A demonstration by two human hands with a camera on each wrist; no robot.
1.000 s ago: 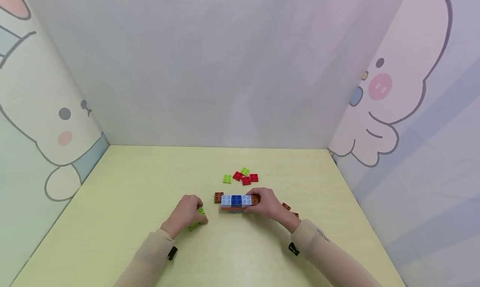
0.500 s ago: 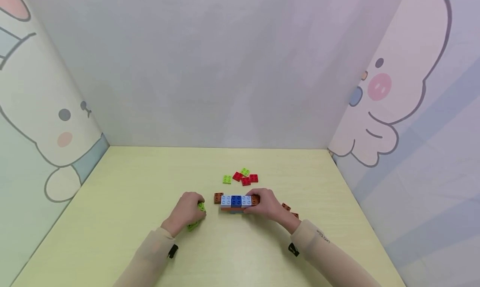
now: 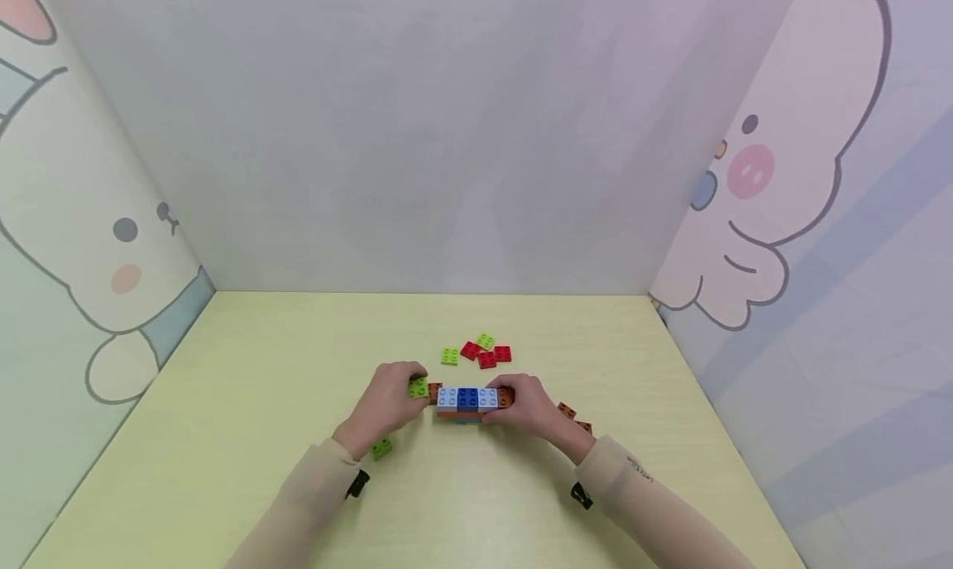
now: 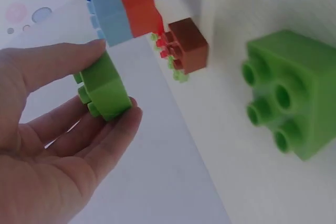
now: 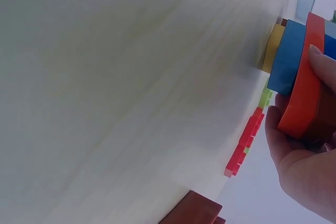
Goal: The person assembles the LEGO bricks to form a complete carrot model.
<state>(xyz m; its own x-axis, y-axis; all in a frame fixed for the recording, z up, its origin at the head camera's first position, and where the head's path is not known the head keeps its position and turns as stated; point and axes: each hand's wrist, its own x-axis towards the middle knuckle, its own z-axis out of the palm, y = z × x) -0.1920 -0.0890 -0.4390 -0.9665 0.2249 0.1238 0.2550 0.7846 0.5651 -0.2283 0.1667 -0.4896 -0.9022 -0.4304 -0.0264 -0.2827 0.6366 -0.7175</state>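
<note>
My left hand [image 3: 389,402] pinches a green toy brick [image 4: 107,85] between thumb and fingertips, studs facing the palm in the left wrist view. That brick is beside the left end of a stacked brick build [image 3: 467,399]. Light blue and dark blue bricks top the build, over an orange-red layer, with blue and yellow bricks beneath in the right wrist view. My right hand [image 3: 527,405] grips the build's right end, around a brown brick [image 3: 505,397]. Another brown brick [image 4: 190,45] stands on the table at the build's left. A second green brick [image 4: 296,95] lies nearer me.
Behind the build lie flat lime bricks [image 3: 450,356] and red bricks [image 3: 487,360] in a loose cluster. More brown bricks [image 3: 567,409] lie by the right wrist. Printed fabric walls [image 3: 432,139] border the pale table [image 3: 298,337] at the back and sides.
The left hand has moved away from me and to the right, carrying one green brick to the build's left end. The other green brick stays behind. The right hand keeps its hold.
</note>
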